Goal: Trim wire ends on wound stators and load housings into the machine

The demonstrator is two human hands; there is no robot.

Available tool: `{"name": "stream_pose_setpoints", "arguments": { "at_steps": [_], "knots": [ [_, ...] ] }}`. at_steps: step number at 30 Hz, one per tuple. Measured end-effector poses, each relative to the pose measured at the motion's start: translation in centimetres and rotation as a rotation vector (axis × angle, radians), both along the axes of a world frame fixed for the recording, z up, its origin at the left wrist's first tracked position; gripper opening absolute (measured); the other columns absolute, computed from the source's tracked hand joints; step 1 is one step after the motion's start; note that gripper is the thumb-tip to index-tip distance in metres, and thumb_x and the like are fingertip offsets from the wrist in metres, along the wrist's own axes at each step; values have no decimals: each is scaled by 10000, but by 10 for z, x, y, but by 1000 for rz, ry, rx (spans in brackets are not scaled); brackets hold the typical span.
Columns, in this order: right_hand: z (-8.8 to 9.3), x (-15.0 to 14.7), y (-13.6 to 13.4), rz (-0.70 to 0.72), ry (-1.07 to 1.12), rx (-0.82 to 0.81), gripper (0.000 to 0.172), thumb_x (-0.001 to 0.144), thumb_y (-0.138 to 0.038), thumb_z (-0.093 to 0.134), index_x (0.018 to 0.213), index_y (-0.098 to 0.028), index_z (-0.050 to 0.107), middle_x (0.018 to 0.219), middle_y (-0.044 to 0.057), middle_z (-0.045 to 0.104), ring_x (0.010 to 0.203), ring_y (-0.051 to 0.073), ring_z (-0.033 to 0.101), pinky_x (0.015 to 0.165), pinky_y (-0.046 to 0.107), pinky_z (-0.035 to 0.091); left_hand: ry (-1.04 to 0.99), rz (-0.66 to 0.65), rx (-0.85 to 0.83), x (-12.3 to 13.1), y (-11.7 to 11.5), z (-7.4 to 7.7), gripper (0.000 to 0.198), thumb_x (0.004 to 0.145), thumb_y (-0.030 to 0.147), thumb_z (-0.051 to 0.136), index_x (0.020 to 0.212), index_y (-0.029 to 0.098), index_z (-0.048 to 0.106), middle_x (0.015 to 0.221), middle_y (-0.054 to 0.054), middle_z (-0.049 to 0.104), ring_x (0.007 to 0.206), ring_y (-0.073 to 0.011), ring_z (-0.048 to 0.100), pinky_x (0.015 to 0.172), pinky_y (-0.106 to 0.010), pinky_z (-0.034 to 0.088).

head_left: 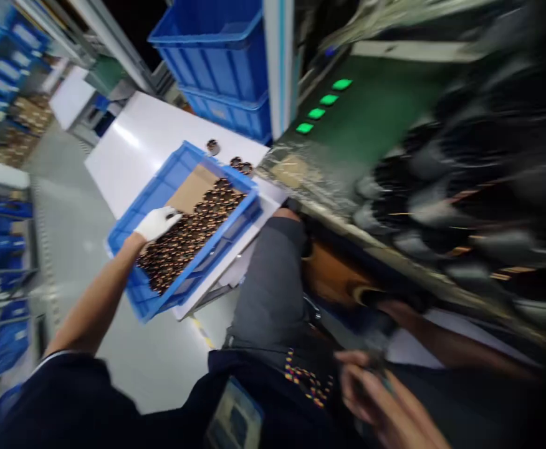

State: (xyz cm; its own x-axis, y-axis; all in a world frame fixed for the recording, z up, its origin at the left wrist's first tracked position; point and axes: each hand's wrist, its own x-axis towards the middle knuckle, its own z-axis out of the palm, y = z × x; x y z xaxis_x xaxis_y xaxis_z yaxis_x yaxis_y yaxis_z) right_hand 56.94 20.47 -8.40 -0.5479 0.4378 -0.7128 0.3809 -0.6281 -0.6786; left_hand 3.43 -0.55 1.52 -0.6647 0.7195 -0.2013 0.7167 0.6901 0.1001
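Fingers [172,217] of the gloved left hand [157,223] lie loosely spread over dark parts [184,240] in the blue crate [133,215], grasping nothing visibly.

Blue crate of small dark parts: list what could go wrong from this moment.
1. The blue crate sticks out past the white table edge; pressure from the gloved left hand reaching into it might tip it.
2. A few loose parts lie on the table beyond the crate and could roll off.
3. The view is blurred, and the right hand is too smeared to tell what it holds.
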Motion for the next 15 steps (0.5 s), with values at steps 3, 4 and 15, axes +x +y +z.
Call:
{"name": "stream_pose_setpoints", "arguments": {
  "at_steps": [3,4,15],
  "knots": [
    [14,-4,-3,83,81,-51,633,982,-745,778,1423,-292,755,975,28,683,856,199,610,870,340,531,112,-93,211,25,24,9,542,1045,747,571,1057,231,739,1113,-73,827,1101,-335,784,1030,-534,652],
    [16,-6,-4,101,125,-48,636,1015,-713,752,1504,-309,703,1013,21,672,915,202,608,927,348,512,144,-138,303,38,37,12,570,1027,785,558,1082,244,728,1237,-120,822,1196,-404,772,1069,-641,632],
    [39,18,-22,231,321,-11,729,986,-538,752,1665,-331,584,1233,78,658,1075,245,552,1049,434,438,170,-749,849,232,305,53,519,983,600,876,1388,302,747,1828,-100,490,1727,-466,381,1388,-754,333]
  ]
}}
